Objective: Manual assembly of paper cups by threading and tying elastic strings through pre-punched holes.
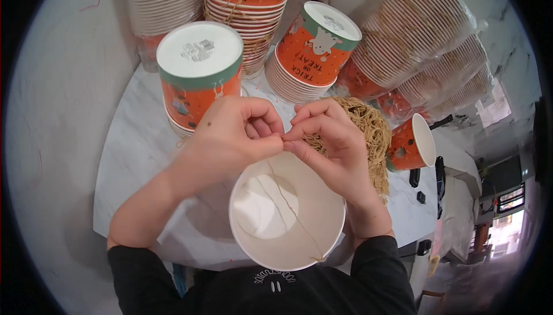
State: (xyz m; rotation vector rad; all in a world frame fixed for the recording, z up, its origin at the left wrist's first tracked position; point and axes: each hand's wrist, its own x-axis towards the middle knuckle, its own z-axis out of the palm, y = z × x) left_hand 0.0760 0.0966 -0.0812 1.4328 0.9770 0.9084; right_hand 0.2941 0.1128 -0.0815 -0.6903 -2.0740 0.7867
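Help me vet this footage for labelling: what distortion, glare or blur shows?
Head view: curved black fisheye border; head view: sheen on the plastic-wrapped stack; head view: bright opening at right washed out, surroundings smeared; head view: left hand and right hand fairly distinct.

Bright, even light; soft shadows on the table [129, 156]; glare and blur lower right; black, bent fisheye rim.

two hands [230, 133] [337, 142], two loose tubs [259, 214] [403, 147], one twine heap [368, 122]
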